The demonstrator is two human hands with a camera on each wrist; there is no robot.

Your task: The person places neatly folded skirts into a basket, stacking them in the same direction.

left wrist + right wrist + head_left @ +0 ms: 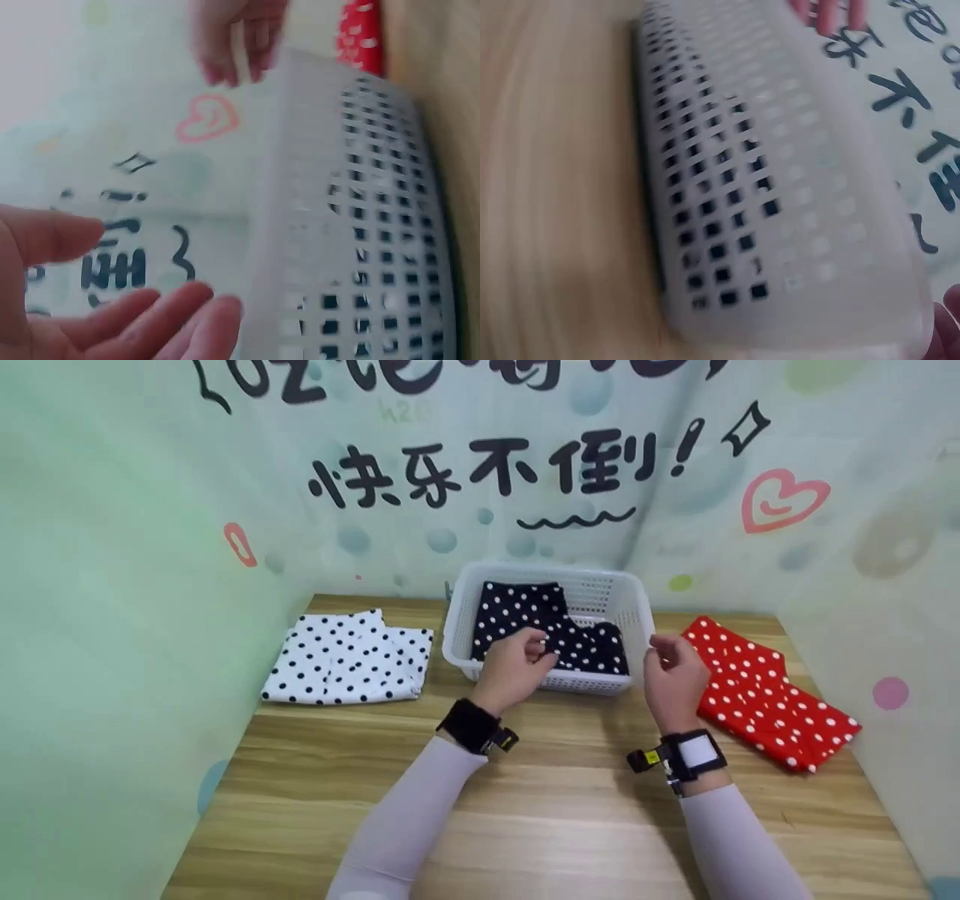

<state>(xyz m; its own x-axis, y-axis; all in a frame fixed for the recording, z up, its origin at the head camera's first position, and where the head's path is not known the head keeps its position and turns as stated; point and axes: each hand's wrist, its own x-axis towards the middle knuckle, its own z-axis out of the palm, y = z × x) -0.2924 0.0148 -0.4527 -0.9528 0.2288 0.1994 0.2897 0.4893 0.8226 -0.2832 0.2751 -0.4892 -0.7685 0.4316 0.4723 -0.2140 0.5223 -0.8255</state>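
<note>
A folded black cloth with white dots (592, 641) lies inside the white plastic basket (551, 682). My left hand (514, 671) is over the basket's front rim, in front of the cloth in the head view. In the left wrist view that hand (127, 322) has its fingers and thumb apart, with nothing between them. Just off the basket's right end is my right hand (675, 682), its fingers loosely bent and holding nothing. Part of its fingers (946, 322) shows by the basket's end in the right wrist view.
To the left of the basket lies a folded white cloth with black dots (349, 660). On the right, a folded red cloth with white dots (772, 701) lies at an angle. The wooden table (540, 825) meets a printed wall sheet (420, 547) behind the basket.
</note>
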